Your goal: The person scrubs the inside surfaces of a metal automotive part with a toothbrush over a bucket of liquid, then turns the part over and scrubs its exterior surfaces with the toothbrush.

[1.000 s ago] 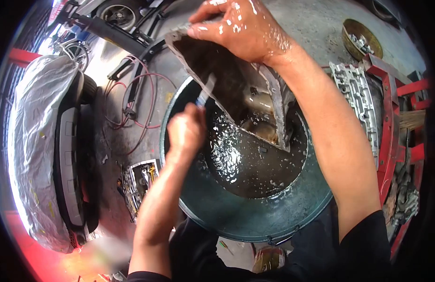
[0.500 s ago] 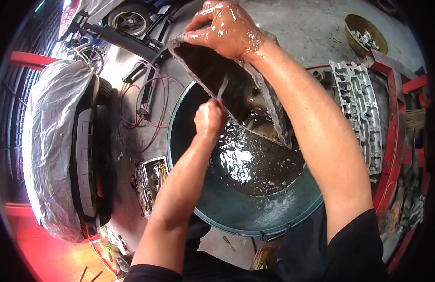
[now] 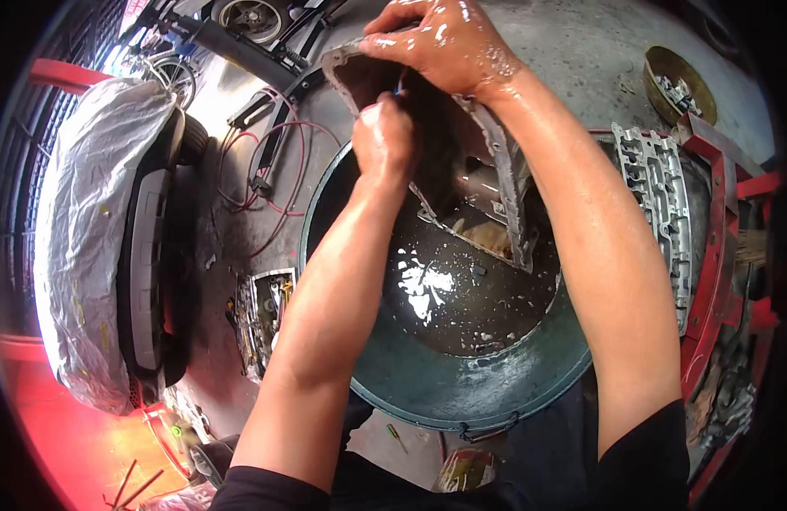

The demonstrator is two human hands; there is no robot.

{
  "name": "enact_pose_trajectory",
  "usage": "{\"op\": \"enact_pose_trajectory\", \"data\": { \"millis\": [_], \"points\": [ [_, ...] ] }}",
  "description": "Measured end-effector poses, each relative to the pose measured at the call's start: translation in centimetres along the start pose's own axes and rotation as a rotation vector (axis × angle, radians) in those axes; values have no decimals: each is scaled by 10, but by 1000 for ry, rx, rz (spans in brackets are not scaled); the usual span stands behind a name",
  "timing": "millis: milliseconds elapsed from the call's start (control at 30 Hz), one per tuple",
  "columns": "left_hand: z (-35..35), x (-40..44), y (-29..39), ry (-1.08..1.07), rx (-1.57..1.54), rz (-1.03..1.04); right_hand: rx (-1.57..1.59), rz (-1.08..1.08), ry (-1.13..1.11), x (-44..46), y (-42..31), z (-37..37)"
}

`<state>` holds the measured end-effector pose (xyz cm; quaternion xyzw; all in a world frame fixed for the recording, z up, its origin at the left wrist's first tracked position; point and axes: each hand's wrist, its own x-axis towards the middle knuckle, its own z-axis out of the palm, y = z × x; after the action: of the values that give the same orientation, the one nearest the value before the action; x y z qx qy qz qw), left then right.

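Note:
A hollow metal part point(image 3: 514, 200) with a rough flanged rim is held tilted over a large green tub point(image 3: 444, 396). My right hand point(image 3: 449, 47), wet and spotted with suds, grips its upper edge. Closed around a thin tool, my left hand point(image 3: 383, 136) is at the part's open side, near the upper rim. Only a small blue bit of the tool point(image 3: 399, 87) shows above the fist; the rest is hidden in the dark cavity. Dark liquid point(image 3: 461, 311) with floating flecks lies in the tub, below the part's lower corner.
A cylinder head point(image 3: 657, 204) lies at the right beside a red metal frame point(image 3: 717, 247). A round basin point(image 3: 680, 85) holds small parts. At the left are a covered bumper point(image 3: 104, 247), a red hose point(image 3: 278, 217) and a tool tray point(image 3: 261, 319).
My left hand has moved up along the metal part, and the tool's blade has gone out of sight inside. My right hand keeps its grip on the upper edge.

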<state>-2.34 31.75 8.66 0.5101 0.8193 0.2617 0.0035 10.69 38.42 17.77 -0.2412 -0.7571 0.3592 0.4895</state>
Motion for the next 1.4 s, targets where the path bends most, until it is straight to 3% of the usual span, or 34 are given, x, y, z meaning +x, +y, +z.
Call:
{"op": "enact_pose_trajectory", "data": {
  "millis": [33, 67, 133, 200, 267, 333, 433, 500, 600, 667, 733, 800, 867, 900, 933, 1000, 1033, 1067, 1133, 1200, 1300, 1333, 1367, 1400],
  "points": [
    [17, -3, -10, -48, -131, -161, -2, 6, 7, -1, 1, 1],
    [36, -13, -37, -104, 37, 73, -1, -2, 20, 1, 1, 4],
    [54, -42, -39, -217, 135, -12, 79, 64, -13, 7, -1, 4],
    [50, -48, -29, -524, 300, -242, 41, -11, -18, 5, 3, 2],
    [27, -43, -26, -445, 375, -89, -17, -54, 18, 1, 1, 3],
    [15, -31, -25, -73, 203, 18, 36, -97, 0, 0, 6, -3],
    [30, -16, -22, 0, 97, -8, 50, 18, -27, 2, 18, -2],
    [57, -12, -15, -271, 56, -185, -37, -52, 6, 6, 21, -7],
    [51, -22, 11, -36, -404, -139, -129, -94, 7, 6, 20, -8],
    [102, -31, -10, -48, -515, -212, 39, -2, -3, 4, 22, -3],
    [151, -57, -45, -155, -298, -338, -27, -22, -14, 9, 18, -3],
    [136, -65, -42, -230, -386, -423, -69, -95, 44, 2, 24, -6],
    [102, -49, -14, -61, -612, -283, -13, -75, 44, -1, 30, -8],
    [94, -44, 1, -79, -671, -271, -10, -99, 33, 0, 33, -9],
    [121, -42, -8, -243, -803, -425, 1, -124, 18, -1, 31, -9],
    [191, -62, -50, -224, -385, -296, -44, -103, 43, 2, 17, -17],
    [164, -74, -42, -352, -439, -483, -21, -88, 48, 1, 18, -19],
    [166, -77, -53, -242, -450, -385, 3, -54, 47, -4, 22, -19],
    [150, -57, -35, -178, -759, -285, -18, -59, 40, -5, 27, -21],
    [150, -65, -25, -181, -840, -355, 32, -9, -3, -8, 20, -21],
    [166, -85, -61, -586, 90, 100, -34, -78, 36, -4, 23, -25],
    [100, -103, -36, -551, 75, -176, -76, -95, 52, -8, 24, -24],
    [84, -95, -48, -502, 126, -245, -55, -88, 40, -9, 22, -24],
    [60, -94, -59, -257, 193, 16, -44, -67, 32, -10, 19, -24]
  ]
}}
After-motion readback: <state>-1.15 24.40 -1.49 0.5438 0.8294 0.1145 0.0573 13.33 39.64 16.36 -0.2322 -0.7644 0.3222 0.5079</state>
